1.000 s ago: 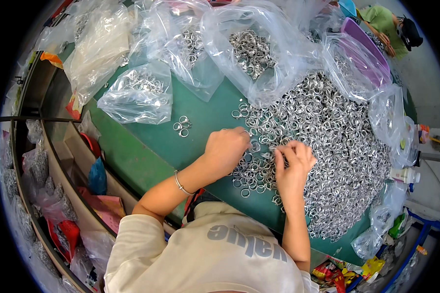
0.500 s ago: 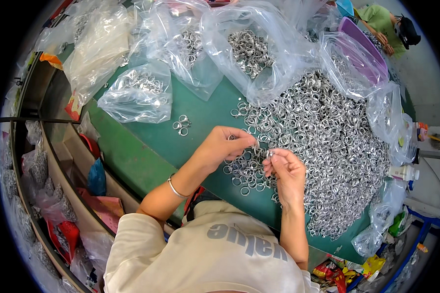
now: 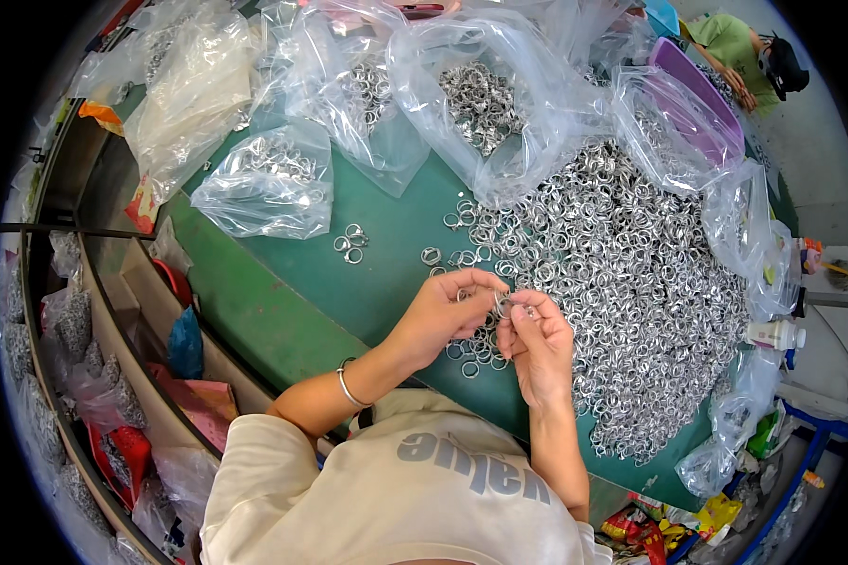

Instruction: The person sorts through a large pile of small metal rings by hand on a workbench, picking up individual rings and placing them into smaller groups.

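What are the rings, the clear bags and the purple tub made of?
Rings: probably metal, polished, because they're silvery with bright glints. Clear bags: thin, glossy plastic, it seems; they're see-through and wrinkled. Purple tub: likely smooth, hard plastic, since its colour is even, though painted metal isn't ruled out.

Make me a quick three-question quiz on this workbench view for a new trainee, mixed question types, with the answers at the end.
1. True or false: the bracelet is worn on the right arm.
2. Multiple choice: what colour is the tub toward the far right of the table? A) yellow B) purple C) red
3. Fill in the blank: the left hand and the right hand are handling silvery ____.

Key:
1. False; it is on the left arm.
2. B
3. rings
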Demonstrator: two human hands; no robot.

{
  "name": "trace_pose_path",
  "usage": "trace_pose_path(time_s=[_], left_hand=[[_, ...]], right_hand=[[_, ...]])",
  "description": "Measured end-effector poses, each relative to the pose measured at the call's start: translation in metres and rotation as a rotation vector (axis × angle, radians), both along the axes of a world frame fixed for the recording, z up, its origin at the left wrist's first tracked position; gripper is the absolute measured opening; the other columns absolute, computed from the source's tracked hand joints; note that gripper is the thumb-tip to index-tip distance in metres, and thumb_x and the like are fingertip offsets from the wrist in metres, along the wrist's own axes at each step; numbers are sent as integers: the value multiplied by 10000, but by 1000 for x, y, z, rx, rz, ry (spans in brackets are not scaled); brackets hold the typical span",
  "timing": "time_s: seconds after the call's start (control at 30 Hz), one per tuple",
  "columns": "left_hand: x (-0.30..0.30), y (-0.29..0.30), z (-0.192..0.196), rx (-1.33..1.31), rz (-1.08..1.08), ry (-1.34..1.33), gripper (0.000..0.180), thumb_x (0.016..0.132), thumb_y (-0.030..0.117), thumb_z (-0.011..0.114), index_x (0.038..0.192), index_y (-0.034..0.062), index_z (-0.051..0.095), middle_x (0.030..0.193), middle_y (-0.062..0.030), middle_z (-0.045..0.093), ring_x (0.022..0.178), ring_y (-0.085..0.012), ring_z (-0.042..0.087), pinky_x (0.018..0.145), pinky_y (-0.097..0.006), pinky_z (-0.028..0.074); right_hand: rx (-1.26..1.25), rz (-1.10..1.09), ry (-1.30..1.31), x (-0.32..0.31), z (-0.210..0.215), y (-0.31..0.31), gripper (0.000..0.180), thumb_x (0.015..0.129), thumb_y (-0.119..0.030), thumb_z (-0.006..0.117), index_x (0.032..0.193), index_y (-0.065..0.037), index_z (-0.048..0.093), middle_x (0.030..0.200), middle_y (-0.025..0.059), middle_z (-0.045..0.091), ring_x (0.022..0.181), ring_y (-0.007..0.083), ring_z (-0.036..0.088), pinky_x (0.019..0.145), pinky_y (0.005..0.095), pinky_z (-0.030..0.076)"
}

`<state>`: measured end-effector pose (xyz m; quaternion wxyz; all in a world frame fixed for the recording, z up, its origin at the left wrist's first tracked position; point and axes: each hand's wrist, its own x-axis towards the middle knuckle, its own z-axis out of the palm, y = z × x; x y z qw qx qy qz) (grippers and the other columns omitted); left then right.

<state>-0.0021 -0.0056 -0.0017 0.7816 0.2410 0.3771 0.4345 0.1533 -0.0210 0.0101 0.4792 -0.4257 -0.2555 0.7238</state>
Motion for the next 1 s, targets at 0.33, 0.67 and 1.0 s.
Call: trace_pose_path(time_s=[0.33,0.67,1.0], left_hand=[[-13,-3,6,1001,41,851,208,738,-53,680,928,31,697,677,-53,516,556,-147,489,488,-268,380],[0,-5,9,152,1,257,98,877,84,616,886,-12,632,705,36,520,562,-36,409,472,-188,305],[0,-9,18,118,-6,188,103,886,81,607,914,-11,641,718,28,556,621,-35,457,515,-184,359]], right_hand=[[-7,41,-120,8,4,-1,101,924,-45,536,997,9,578,736,46,597,525,77,507,444,201,372],[98,13,-197,3,17,-5,84,925,-50,531,993,-18,570,760,25,581,566,60,499,481,178,367],[533,72,-990,-3,37,-23,232,797,-74,713,946,-14,545,744,57,509,560,102,458,488,231,361]])
